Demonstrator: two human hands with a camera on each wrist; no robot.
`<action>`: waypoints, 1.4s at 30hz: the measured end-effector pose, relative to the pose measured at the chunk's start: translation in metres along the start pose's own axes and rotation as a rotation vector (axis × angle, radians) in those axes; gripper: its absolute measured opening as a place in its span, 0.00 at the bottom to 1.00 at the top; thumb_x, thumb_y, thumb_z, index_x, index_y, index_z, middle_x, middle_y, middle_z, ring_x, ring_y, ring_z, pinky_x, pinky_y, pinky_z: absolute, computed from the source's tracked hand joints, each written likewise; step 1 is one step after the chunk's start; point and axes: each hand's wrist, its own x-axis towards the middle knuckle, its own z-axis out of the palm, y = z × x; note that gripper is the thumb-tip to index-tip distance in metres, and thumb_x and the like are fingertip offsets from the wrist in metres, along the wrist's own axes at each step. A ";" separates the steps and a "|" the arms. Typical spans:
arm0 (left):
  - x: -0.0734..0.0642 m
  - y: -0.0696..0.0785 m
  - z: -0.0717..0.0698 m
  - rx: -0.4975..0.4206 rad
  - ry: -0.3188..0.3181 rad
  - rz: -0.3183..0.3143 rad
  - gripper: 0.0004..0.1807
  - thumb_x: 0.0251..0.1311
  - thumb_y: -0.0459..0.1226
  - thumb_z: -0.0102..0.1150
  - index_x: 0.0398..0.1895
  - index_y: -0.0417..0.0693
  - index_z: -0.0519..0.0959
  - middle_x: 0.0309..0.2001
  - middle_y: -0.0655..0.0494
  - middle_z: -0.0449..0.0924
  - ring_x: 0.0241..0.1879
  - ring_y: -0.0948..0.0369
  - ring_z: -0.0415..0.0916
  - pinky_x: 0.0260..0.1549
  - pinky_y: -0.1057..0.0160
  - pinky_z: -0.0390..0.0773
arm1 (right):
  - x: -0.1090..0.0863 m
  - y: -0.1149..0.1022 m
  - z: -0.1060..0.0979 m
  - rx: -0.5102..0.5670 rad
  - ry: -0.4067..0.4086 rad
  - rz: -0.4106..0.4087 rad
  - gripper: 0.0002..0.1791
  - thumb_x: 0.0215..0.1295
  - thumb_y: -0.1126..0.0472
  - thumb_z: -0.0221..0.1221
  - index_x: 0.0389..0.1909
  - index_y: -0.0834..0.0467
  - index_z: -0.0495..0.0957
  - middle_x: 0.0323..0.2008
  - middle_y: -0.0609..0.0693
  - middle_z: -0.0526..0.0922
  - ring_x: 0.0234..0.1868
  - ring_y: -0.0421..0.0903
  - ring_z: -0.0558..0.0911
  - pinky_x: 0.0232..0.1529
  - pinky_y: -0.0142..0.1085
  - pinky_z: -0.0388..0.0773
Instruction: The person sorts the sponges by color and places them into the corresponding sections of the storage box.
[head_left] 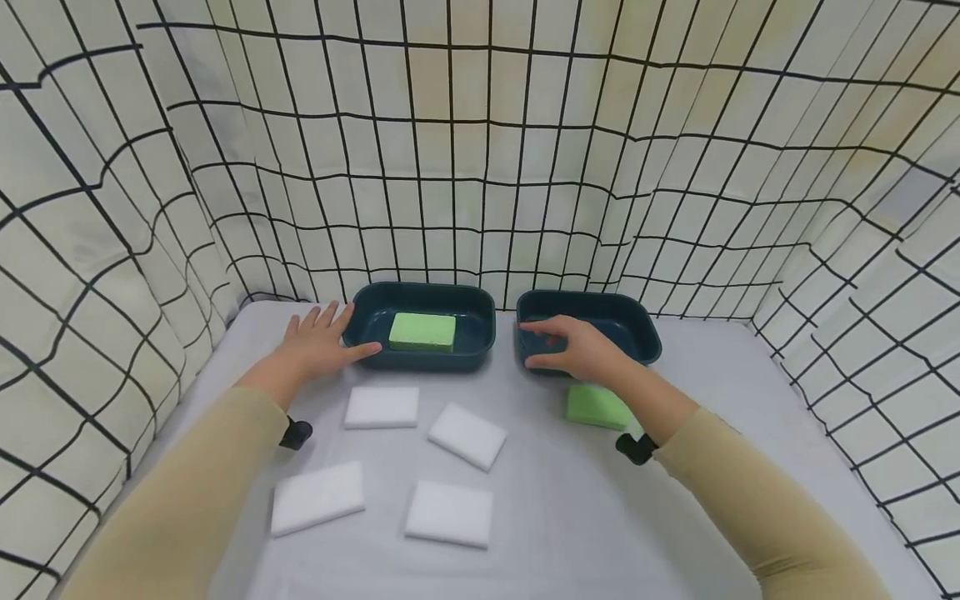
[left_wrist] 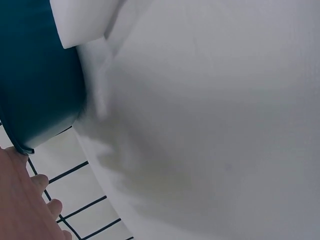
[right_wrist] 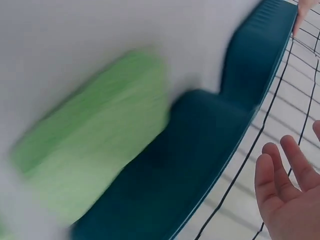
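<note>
Head | left grip (head_left: 315, 340): spread at left tray (head_left: 474, 329) | right grip (head_left: 577, 348): parted over right tray (head_left: 624, 321), beyond green block (head_left: 595, 406)

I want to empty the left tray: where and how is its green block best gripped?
Probably pinch the green block by its two short ends, coming from above: it lies flat inside the left tray, whose walls hinder a side approach, and bare floor shows beyond both ends.

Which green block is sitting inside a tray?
The green block in the left tray, beside the left hand; any other visible green block lies on the table before the right tray.
</note>
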 end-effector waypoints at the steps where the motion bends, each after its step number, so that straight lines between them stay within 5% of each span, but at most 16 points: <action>1: 0.000 0.001 0.000 0.000 0.001 -0.003 0.66 0.52 0.81 0.33 0.80 0.43 0.36 0.78 0.35 0.31 0.74 0.33 0.29 0.67 0.32 0.25 | -0.009 0.007 -0.003 -0.009 0.001 -0.002 0.36 0.58 0.39 0.68 0.68 0.38 0.72 0.63 0.46 0.74 0.55 0.46 0.74 0.54 0.45 0.74; 7: -0.001 0.002 -0.002 0.001 0.001 -0.004 0.66 0.52 0.81 0.34 0.80 0.43 0.36 0.78 0.35 0.30 0.74 0.33 0.27 0.67 0.32 0.25 | -0.059 0.053 -0.012 0.016 0.013 -0.020 0.36 0.57 0.42 0.69 0.68 0.42 0.73 0.63 0.47 0.74 0.55 0.49 0.76 0.48 0.43 0.76; 12: -0.001 0.002 -0.004 0.012 0.003 -0.002 0.66 0.53 0.80 0.35 0.80 0.43 0.37 0.78 0.35 0.31 0.74 0.32 0.27 0.67 0.32 0.25 | -0.080 0.076 -0.016 0.044 -0.006 -0.008 0.39 0.57 0.41 0.69 0.69 0.47 0.72 0.63 0.50 0.73 0.56 0.53 0.74 0.42 0.40 0.76; 21: -0.004 0.001 -0.006 0.019 -0.016 -0.005 0.66 0.53 0.80 0.35 0.80 0.41 0.37 0.77 0.33 0.30 0.74 0.33 0.27 0.67 0.32 0.24 | -0.081 0.095 -0.010 -0.063 -0.034 0.003 0.37 0.57 0.41 0.69 0.68 0.46 0.73 0.64 0.54 0.73 0.59 0.55 0.76 0.52 0.50 0.78; 27: -0.001 0.003 -0.007 0.011 -0.032 0.007 0.66 0.52 0.80 0.34 0.80 0.41 0.37 0.77 0.32 0.31 0.74 0.33 0.26 0.67 0.32 0.24 | -0.081 0.105 -0.004 -0.126 -0.076 0.004 0.35 0.56 0.40 0.69 0.65 0.47 0.76 0.61 0.53 0.76 0.63 0.59 0.72 0.60 0.58 0.70; 35: -0.004 0.006 -0.008 -0.007 -0.031 0.002 0.66 0.53 0.80 0.34 0.80 0.41 0.36 0.77 0.33 0.31 0.74 0.33 0.26 0.67 0.32 0.24 | -0.076 0.104 0.002 -0.300 -0.143 -0.071 0.39 0.51 0.37 0.71 0.64 0.48 0.78 0.53 0.51 0.80 0.51 0.52 0.78 0.52 0.52 0.76; 42: -0.005 0.007 -0.008 -0.020 -0.038 -0.006 0.65 0.54 0.79 0.36 0.80 0.42 0.36 0.77 0.33 0.30 0.74 0.33 0.26 0.67 0.32 0.23 | -0.074 0.108 0.004 -0.332 -0.145 -0.075 0.37 0.52 0.38 0.71 0.64 0.45 0.78 0.51 0.46 0.81 0.49 0.47 0.79 0.51 0.50 0.76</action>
